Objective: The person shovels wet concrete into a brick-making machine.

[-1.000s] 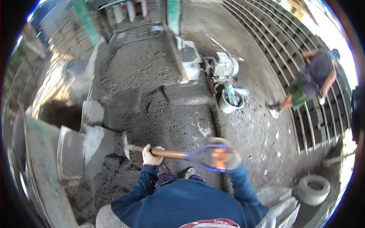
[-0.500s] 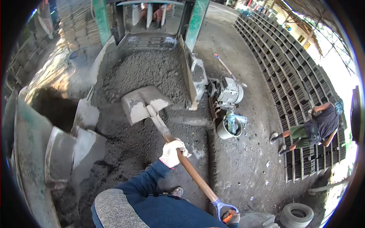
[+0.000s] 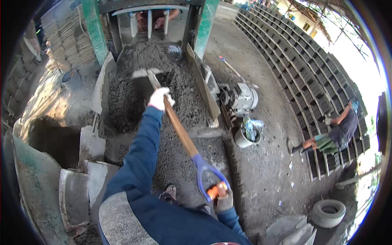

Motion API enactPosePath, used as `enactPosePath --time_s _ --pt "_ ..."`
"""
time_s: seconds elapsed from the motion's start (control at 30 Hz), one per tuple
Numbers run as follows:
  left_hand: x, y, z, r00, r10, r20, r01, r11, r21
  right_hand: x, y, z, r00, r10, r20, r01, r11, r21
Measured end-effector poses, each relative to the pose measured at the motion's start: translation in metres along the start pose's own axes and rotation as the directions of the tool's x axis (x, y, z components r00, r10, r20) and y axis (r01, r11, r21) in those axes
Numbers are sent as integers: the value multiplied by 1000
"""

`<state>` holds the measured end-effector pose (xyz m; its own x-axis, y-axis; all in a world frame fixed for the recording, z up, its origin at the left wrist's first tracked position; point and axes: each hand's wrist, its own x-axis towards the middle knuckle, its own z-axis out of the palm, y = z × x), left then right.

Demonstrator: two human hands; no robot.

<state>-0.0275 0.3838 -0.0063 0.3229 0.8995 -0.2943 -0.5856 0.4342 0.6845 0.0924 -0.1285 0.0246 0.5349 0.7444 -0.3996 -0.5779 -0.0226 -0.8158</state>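
Observation:
A long shovel (image 3: pixel 179 132) with a wooden shaft and a purple D-shaped handle slants across the middle of the view. My left hand (image 3: pixel 159 99), in a white glove, is wrapped round the shaft close to the blade. My right hand (image 3: pixel 225 200), in a grey glove, grips the orange crossbar of the handle. The blade is partly hidden by wet grey concrete mix (image 3: pixel 185 96), with a light edge showing. This mix lies in a metal trough (image 3: pixel 207 98) in front of the green-framed machine (image 3: pixel 94 34).
An electric motor (image 3: pixel 243 98) and a bucket (image 3: pixel 243 141) holding plastic bottles stand right of the trough. A second shovel (image 3: pixel 234 67) lies behind them. Another person (image 3: pixel 341 130) bends beside racks of blocks (image 3: pixel 294 61). A pit (image 3: pixel 55 143) is at left, a tyre (image 3: pixel 328 213) at lower right.
The shovel has moved forward, its blade going from the front of the mix deeper into the trough. Both hands went forward with it. Mix at the back is now heaped and blurred.

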Motion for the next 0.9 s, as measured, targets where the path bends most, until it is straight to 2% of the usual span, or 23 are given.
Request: enactPosePath --time_s 0.07,0.1,0.13,0.17,0.2,0.23,0.27,0.33,0.4,0.5,0.53,0.67,0.8,0.83,0.9 --pt "-23 0 8 997 50 58 -50 999 -6 5 -13 -1 996 -53 77 63 988 -142" --pt "-45 -6 20 997 -63 37 66 994 -86 9 -12 -29 999 17 -52 -21 996 -81" --pt "-85 -11 39 992 -95 81 101 992 -70 7 -7 -74 979 104 -177 -107 994 -7" --pt "-109 -29 42 974 -193 116 205 973 -102 5 -1 -124 969 188 -159 -180 982 64" --pt "-134 -55 41 958 -197 209 229 962 -146 -5 10 -162 951 120 -285 -133 991 -28" --pt "-168 -73 48 926 -245 288 302 937 -174 -1 42 -229 904 104 -414 -158 983 -97" --pt "-195 -98 51 906 -280 318 352 916 -195 0 84 -299 850 83 -521 -142 987 -73" --pt "-244 -148 53 880 -277 385 362 918 -165 -34 121 -387 820 206 -534 -168 979 120" --pt "-299 -170 72 830 -441 342 492 867 -75 -77 141 -444 771 273 -576 -173 959 223" --pt "-366 -219 83 773 -556 307 586 810 -9 -159 127 -476 677 271 -684 -215 962 168" --pt "-386 -230 85 729 -606 318 647 762 -30 -183 120 -484 654 258 -711 -230 963 139" --pt "-434 -263 90 687 -698 199 723 686 -89 -256 89 -495 592 178 -786 -277 961 9" --pt "-410 -248 91 682 -694 229 729 670 -140 -282 68 -479 594 62 -802 -291 946 -142" --pt "-395 -238 92 677 -675 293 720 690 -74 -281 64 -472 605 30 -796 -287 940 -183" --pt "-346 -235 76 713 -605 354 664 745 -63 -264 67 -438 644 8 -765 -280 933 -226"
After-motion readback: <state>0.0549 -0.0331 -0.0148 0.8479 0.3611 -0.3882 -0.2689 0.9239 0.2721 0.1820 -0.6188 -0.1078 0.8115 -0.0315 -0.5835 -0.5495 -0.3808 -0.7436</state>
